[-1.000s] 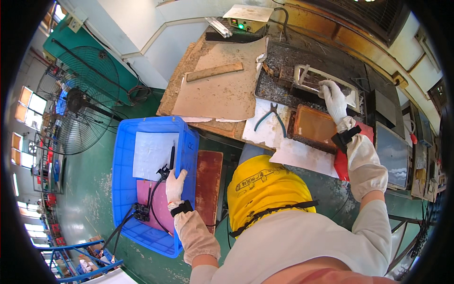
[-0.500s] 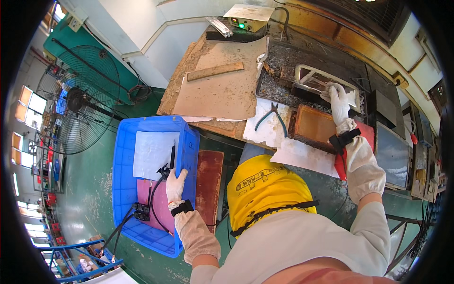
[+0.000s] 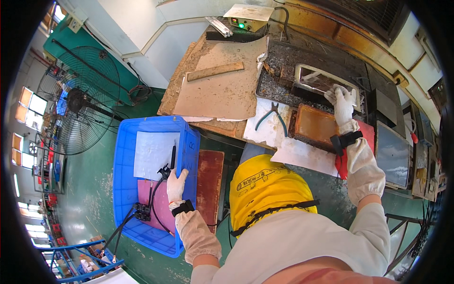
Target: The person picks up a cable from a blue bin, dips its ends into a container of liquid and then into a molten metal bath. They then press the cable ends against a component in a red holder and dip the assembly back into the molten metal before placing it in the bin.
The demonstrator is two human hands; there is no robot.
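Observation:
My left hand (image 3: 176, 185), in a white glove, is closed on a black cable (image 3: 165, 171) with dark fittings. This cable lies partly inside a blue plastic bin (image 3: 124, 189), over white and pink sheets. My gloved right hand (image 3: 344, 105) is above the right end of a rectangular metal-rimmed pot (image 3: 302, 90) on the bench. Its fingers are bent down toward the rim; whatever they grip is hidden. Just nearer to me is a brown tray (image 3: 314, 124) of amber-coloured material. Pliers (image 3: 273, 118) with dark green handles lie left of that tray.
A wooden strip (image 3: 215, 71) rests on brown board at the bench's left. Behind stands a control box (image 3: 246, 23) with a green light. A yellow-covered round object (image 3: 269, 182) is directly before me. A large fan (image 3: 78, 100) stands far left.
My right hand has shifted slightly right and toward me over the pot, and its fingers have changed position. My left hand stays on the cable.

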